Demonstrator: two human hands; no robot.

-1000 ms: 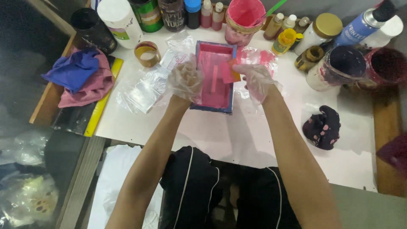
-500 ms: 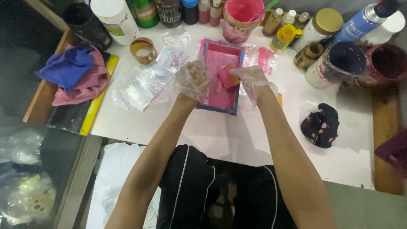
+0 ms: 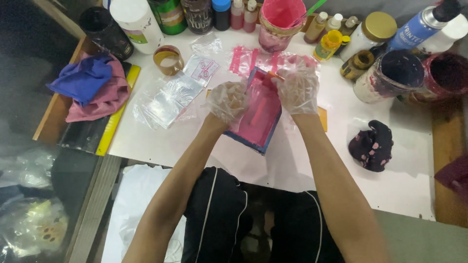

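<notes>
White surface [image 3: 312,160] here, pretty messy, with a row of bottles and jars lined up along the far edge at 12 o'clock. Right in the middle sits a small blue-edged frame [image 3: 258,114] smeared all over with pink paint, tilted a bit so its far corner points toward 12.

Both hands are in thin clear plastic gloves. The left hand [image 3: 228,101] is curled over the frame's 9 o'clock edge, fingers closed on it and holding it down. The right hand [image 3: 298,88] is at the frame's 1 o'clock corner, fingers pinched shut around a small orange-handled tool [image 3: 276,76] whose tip touches the pink near the top edge. Can't tell exactly what kind of tool it is, most of it is hidden in the glove.

Around it: a pink-stained tub [image 3: 282,20] of paint at 12 o'clock just past the frame, a pile of clear plastic bags [image 3: 168,100] at 9 to 10 o'clock, a roll of tape [image 3: 168,59] beyond those, and a blue cloth on a pink cloth [image 3: 90,85] out at the 9 o'clock end. At 3 o'clock there's a dark crumpled rag [image 3: 373,145] with pinkish spots, well apart from the frame, and at 2 o'clock a dark-stained jar [image 3: 390,75].
</notes>
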